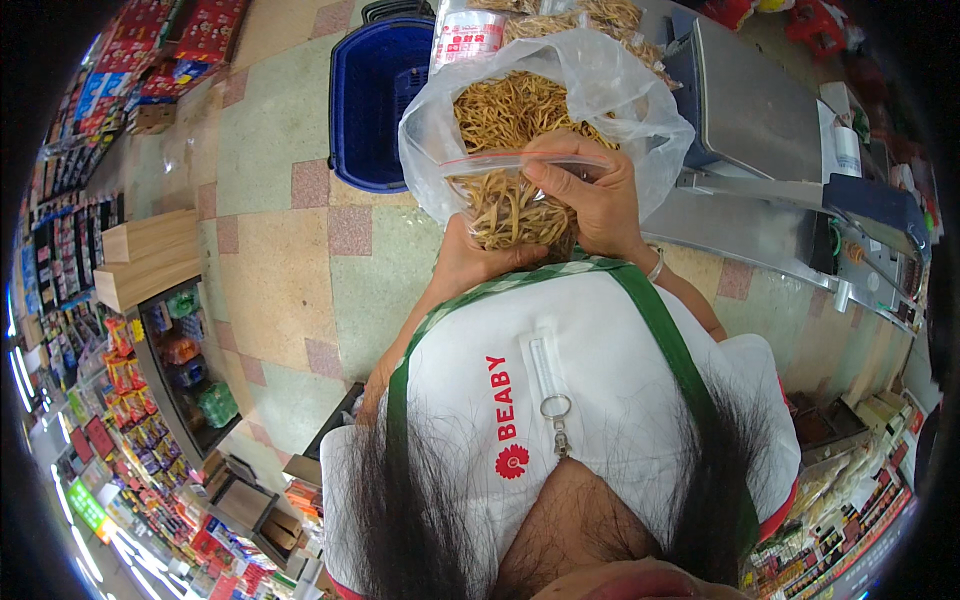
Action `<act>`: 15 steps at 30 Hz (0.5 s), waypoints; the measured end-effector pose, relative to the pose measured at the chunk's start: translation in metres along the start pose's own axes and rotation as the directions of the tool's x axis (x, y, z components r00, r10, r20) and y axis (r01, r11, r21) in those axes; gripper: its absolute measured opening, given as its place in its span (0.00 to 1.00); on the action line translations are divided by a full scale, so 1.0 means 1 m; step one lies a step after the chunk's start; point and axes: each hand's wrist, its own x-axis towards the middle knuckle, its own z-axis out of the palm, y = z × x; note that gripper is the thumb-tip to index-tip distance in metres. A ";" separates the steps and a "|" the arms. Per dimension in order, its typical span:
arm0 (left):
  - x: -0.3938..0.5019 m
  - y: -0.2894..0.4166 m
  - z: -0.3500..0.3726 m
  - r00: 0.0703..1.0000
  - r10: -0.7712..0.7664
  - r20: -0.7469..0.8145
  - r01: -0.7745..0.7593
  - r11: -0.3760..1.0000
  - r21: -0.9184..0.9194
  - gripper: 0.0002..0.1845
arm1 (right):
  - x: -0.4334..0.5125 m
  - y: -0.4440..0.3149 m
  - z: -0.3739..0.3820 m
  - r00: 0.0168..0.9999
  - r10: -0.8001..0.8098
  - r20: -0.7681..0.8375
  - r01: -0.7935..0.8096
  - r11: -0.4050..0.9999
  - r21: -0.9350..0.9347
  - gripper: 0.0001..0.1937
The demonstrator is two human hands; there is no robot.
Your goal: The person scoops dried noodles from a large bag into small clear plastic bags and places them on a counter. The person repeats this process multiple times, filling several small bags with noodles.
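Note:
A clear zip bag [517, 217] with a red line along its top edge holds yellow-brown strands that look like dried daylily buds. My left hand [487, 255] grips its lower left side, thumb across the bottom. At the upper right, my right hand [592, 191] pinches the bag near the zip, thumb in front; whether the zip is closed all along cannot be told. Just beyond, a large translucent plastic sack [637, 97] stands with its mouth spread, and loose dried buds [510, 109] of the same kind fill it. Both hands partly cover the sack's near side.
Behind the sack lie several filled clear bags [536, 28] and a white packet with red print [469, 37]. A blue plastic basket [382, 105] is at the left. Steel equipment [757, 105] stands at the right. Stocked shelves and a wood-topped stand [150, 251] line the far left.

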 end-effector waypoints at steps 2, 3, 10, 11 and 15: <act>0.000 0.000 0.001 1.000 0.014 0.002 -0.014 1.000 0.007 0.24 | 0.001 0.001 -0.001 0.998 -0.064 0.010 0.065 0.997 -0.031 0.04; 0.000 0.001 0.001 1.000 0.022 0.001 -0.022 1.000 0.011 0.24 | 0.002 0.000 -0.002 0.995 -0.096 0.016 0.097 0.994 -0.046 0.04; 0.005 0.004 0.000 1.000 0.011 -0.029 -0.010 0.999 0.052 0.23 | 0.004 -0.002 -0.002 0.999 0.029 -0.031 -0.029 0.999 -0.015 0.08; 0.006 0.004 0.000 0.999 0.010 -0.037 -0.009 1.000 0.024 0.23 | 0.004 0.000 -0.002 0.999 0.053 -0.006 -0.053 0.998 0.023 0.11; 0.011 0.003 -0.004 0.998 0.032 -0.059 -0.027 0.995 0.093 0.23 | -0.001 0.013 -0.003 0.991 0.116 0.065 -0.110 0.989 -0.099 0.23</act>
